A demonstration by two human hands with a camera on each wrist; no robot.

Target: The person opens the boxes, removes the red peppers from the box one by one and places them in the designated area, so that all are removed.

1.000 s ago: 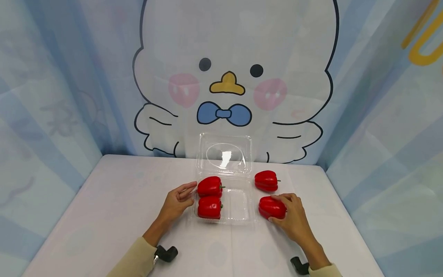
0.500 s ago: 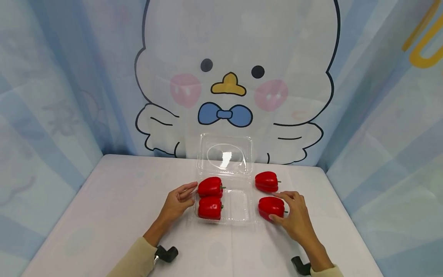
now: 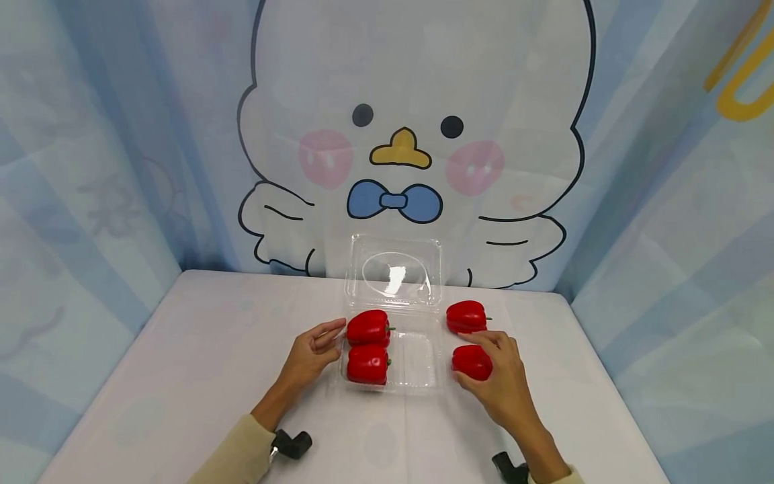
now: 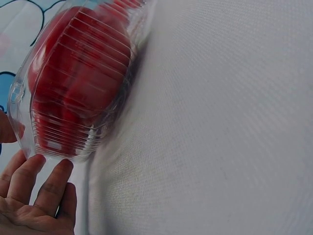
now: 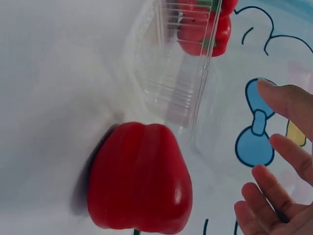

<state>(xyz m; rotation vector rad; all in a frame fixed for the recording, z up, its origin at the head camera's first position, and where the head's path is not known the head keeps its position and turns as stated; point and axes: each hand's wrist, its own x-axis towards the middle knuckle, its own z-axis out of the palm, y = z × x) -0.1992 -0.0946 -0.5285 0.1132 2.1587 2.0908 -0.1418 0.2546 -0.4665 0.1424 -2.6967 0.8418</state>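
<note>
A clear plastic clamshell container (image 3: 414, 359) lies with its lid (image 3: 417, 265) raised at the back. Two red bell peppers, a rear one (image 3: 367, 327) and a front one (image 3: 366, 366), sit in its left half. My left hand (image 3: 310, 355) rests its fingertips on the container's left wall, fingers mostly straight. Outside on the right lie two more bell peppers, one farther back (image 3: 465, 316) and one nearer (image 3: 470, 363). Around the nearer pepper my right hand (image 3: 498, 373) is spread; the right wrist view shows its fingers (image 5: 266, 188) apart from that pepper (image 5: 142, 178).
A white cloth covers the table (image 3: 199, 363). Behind it hangs a curtain (image 3: 508, 87) printed with a cartoon bird, and striped curtains close off both sides. A black camera mount (image 3: 291, 445) sits at the left wrist, another (image 3: 510, 468) at the right.
My right hand has loosened its fingers from the nearer pepper, then shifted left over it. That pepper has barely moved. My left hand stays at the container.
</note>
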